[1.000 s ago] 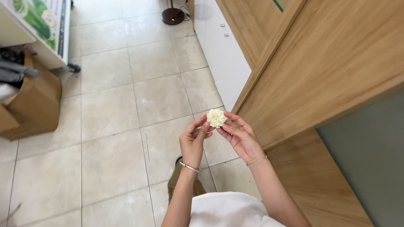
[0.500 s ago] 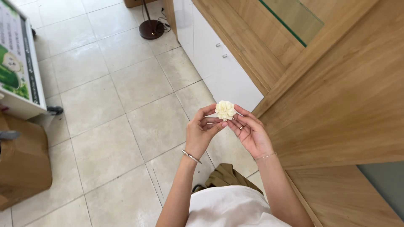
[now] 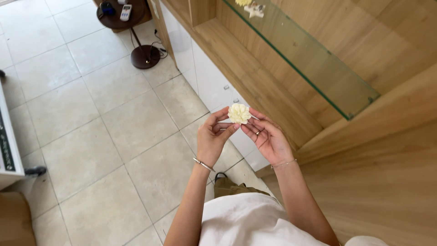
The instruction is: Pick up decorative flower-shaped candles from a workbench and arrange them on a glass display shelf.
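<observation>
A small cream-white flower-shaped ornament (image 3: 239,113) is pinched between the fingertips of both hands, held at chest height above the tiled floor. My left hand (image 3: 214,139), with a thin bracelet on its wrist, grips the ornament's left side with thumb and fingers. My right hand (image 3: 268,139), wearing a ring and a fine bracelet, holds its right side, palm turned up.
A wooden shelf unit (image 3: 255,77) with a glass shelf (image 3: 309,59) stands to the right, white cabinet doors (image 3: 211,79) below it. A round pedestal side table (image 3: 123,16) carrying a remote stands at the far top. A white stand (image 3: 7,155) is at the left edge.
The view has swung up and to the right, bringing the glass shelf and side table into sight. Both hands still hold the ornament, kept at about the same height.
</observation>
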